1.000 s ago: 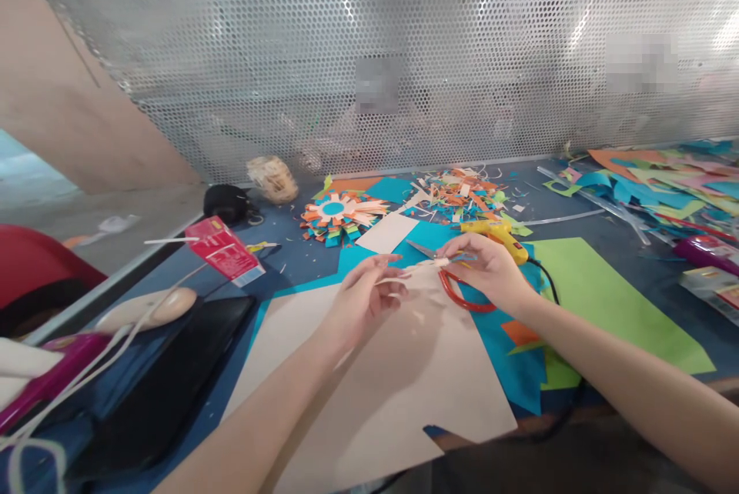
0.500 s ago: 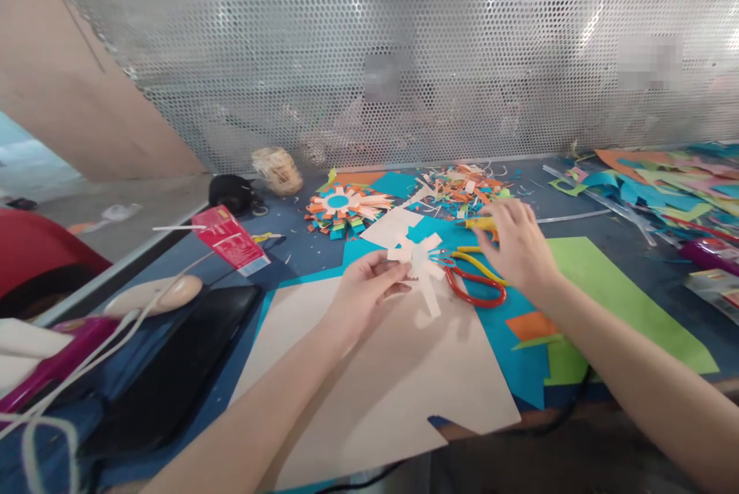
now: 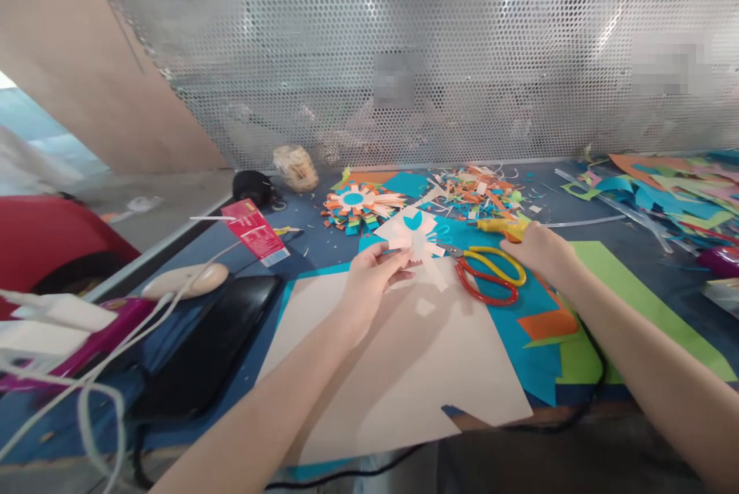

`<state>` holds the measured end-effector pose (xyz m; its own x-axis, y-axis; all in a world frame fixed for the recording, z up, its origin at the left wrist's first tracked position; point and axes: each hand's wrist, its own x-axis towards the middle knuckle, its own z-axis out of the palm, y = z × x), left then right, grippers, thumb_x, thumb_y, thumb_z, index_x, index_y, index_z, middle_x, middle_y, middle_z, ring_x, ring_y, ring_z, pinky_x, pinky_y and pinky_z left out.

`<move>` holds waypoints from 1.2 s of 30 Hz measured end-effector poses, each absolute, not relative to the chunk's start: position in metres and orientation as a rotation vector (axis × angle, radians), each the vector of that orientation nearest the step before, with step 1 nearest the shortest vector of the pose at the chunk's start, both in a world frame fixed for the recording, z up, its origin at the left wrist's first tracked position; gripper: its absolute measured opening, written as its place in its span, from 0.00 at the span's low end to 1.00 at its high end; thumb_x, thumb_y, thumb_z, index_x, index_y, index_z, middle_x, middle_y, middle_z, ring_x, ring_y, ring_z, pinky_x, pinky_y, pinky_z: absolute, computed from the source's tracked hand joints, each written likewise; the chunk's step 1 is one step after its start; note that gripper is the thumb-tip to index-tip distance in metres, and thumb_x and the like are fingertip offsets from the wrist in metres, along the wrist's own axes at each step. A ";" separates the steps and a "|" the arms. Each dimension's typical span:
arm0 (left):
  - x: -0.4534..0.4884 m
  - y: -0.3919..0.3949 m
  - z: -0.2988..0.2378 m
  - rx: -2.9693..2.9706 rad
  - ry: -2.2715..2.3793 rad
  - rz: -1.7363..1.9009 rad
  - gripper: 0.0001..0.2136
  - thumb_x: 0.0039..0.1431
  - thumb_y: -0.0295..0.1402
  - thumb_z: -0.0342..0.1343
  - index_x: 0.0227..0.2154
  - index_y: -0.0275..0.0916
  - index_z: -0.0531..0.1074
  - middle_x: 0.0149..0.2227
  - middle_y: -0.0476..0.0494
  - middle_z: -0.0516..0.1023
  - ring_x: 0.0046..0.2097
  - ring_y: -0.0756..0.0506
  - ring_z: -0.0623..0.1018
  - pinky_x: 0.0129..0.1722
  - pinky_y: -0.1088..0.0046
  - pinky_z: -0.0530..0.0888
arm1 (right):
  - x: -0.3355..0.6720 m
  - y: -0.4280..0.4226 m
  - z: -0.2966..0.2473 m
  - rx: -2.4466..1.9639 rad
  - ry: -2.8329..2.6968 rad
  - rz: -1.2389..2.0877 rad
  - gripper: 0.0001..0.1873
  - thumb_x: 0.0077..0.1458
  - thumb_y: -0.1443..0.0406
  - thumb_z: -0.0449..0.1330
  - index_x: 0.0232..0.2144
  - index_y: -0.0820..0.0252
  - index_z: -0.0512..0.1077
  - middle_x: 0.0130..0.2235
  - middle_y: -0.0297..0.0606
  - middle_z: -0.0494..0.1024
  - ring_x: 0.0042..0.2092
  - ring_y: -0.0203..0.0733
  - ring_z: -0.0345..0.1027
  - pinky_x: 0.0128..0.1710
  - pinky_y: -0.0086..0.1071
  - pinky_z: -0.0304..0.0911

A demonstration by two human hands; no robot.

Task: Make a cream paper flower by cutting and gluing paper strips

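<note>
My left hand (image 3: 378, 278) pinches a pale paper flower (image 3: 420, 245) with strip petals, held above a large cream sheet (image 3: 392, 371). My right hand (image 3: 543, 252) is wrapped round the handle of a yellow glue gun (image 3: 501, 228), its nozzle pointing left toward the flower. Between the hands lie scissors (image 3: 490, 300) with one red and one yellow handle. A small cream scrap (image 3: 426, 307) rests on the sheet below the flower. Behind, a layered paper flower (image 3: 353, 200) with a blue centre lies on the table.
Paper shreds (image 3: 479, 190) are heaped at the back, with coloured offcuts (image 3: 681, 186) at the right. A green sheet (image 3: 629, 309) lies under my right forearm. At left are a black phone-like slab (image 3: 213, 348), a computer mouse (image 3: 188, 280), white cables and a red packet (image 3: 254, 231). Perforated metal stands behind.
My right hand has closed round the glue gun, which it was reaching over before. The flower in my left hand has tilted. The whole view has shifted slightly.
</note>
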<state>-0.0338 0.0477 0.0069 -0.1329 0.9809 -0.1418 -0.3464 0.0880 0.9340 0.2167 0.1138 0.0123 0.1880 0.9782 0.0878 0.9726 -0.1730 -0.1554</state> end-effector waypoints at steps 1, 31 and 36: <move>-0.034 0.048 0.008 0.775 1.114 1.388 0.10 0.39 0.28 0.63 0.26 0.34 0.69 0.25 0.48 0.76 0.30 0.47 0.78 0.27 0.76 0.73 | 0.218 0.115 0.013 -2.276 -1.881 0.048 0.25 0.46 0.50 0.52 0.35 0.65 0.69 0.32 0.52 0.76 0.35 0.55 0.72 0.25 0.36 0.61; -0.041 0.055 0.001 0.743 1.189 1.402 0.10 0.39 0.29 0.64 0.25 0.34 0.69 0.23 0.47 0.75 0.33 0.46 0.79 0.27 0.77 0.74 | 0.180 0.076 0.015 -1.051 -2.179 -0.522 0.07 0.51 0.69 0.51 0.35 0.57 0.60 0.42 0.48 0.67 0.46 0.50 0.67 0.40 0.40 0.68; -0.040 0.054 0.003 0.736 1.183 1.412 0.09 0.39 0.28 0.63 0.24 0.34 0.69 0.23 0.46 0.76 0.32 0.46 0.79 0.26 0.78 0.73 | 0.180 0.075 0.016 -0.992 -2.199 -0.578 0.05 0.52 0.70 0.50 0.34 0.58 0.60 0.42 0.50 0.67 0.47 0.50 0.66 0.42 0.41 0.67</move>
<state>-0.0398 0.0540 0.0031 -0.2081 0.9621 -0.1765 -0.3424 0.0974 0.9345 0.1804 0.0753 0.0161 -0.5034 0.4915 0.7106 0.7774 0.6167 0.1241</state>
